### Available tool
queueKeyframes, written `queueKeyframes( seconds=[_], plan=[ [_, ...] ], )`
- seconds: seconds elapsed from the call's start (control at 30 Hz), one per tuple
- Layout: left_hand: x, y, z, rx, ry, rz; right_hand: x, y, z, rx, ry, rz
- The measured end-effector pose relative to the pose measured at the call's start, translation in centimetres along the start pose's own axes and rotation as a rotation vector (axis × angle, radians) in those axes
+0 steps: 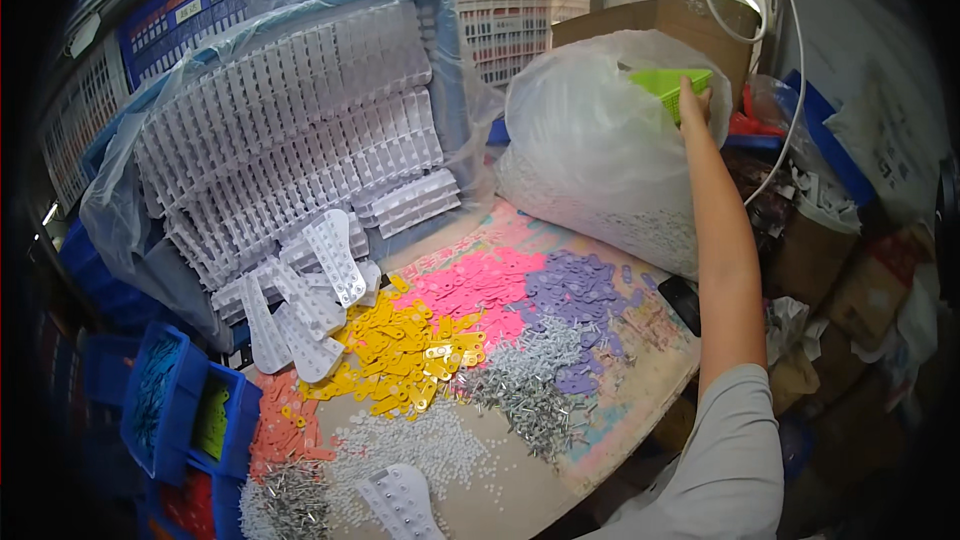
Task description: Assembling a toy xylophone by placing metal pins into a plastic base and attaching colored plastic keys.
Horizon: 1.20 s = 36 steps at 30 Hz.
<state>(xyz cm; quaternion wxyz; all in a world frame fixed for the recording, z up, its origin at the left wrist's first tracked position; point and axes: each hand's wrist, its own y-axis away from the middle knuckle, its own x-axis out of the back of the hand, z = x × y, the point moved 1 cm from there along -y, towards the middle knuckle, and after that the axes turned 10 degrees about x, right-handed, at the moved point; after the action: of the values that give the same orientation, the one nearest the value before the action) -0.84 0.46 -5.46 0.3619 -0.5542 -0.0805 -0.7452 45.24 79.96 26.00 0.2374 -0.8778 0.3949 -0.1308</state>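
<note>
My right arm reaches far across the table, and my right hand [694, 100] grips the edge of a bright green plastic basket [660, 85]. The basket sits at the mouth of a large clear plastic bag [590, 140], whose lower part is full of small pale pieces. Part of the basket is hidden behind the bag's film, so its contents cannot be made out. My left hand is not in view. On the near edge of the table lies a white foot-shaped plastic piece [402, 502] with rows of holes.
Heaps of yellow [385, 355], pink [470, 290] and purple flat pieces [575, 290] cover the table, with metal pins [540, 420] and white beads [420, 450]. A lined crate [440, 30] holds stacked white parts. Blue bins [165, 400] stand left; a dark phone [680, 302] lies right.
</note>
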Motion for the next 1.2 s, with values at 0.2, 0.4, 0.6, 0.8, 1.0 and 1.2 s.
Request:
queueKeyframes(
  seconds=[0.2,0.4,0.6,0.8,1.0,1.2],
  plan=[
    [0.2,0.0,0.4,0.009,0.057,-0.042,4.6,0.1,-2.2,-0.013,-0.011,0.022],
    [0.0,-0.1,0.5,-0.037,0.051,0.018,7.5,3.0,-3.6,-0.162,-0.33,0.019],
    [0.6,-0.9,2.0,-0.017,0.062,0.078,10.5,3.3,-4.0,-0.235,-0.469,-0.06],
    [1.0,-0.7,2.4,-0.001,0.079,0.111,12.8,4.4,-4.3,-0.248,-0.518,-0.039],
    [1.5,0.3,2.5,-0.014,0.134,0.072,15.3,8.4,-6.1,-0.303,-0.491,-0.251],
    [1.2,0.5,2.4,0.047,0.222,0.076,15.3,8.4,-7.7,-0.264,-0.513,-0.288]
  ],
)
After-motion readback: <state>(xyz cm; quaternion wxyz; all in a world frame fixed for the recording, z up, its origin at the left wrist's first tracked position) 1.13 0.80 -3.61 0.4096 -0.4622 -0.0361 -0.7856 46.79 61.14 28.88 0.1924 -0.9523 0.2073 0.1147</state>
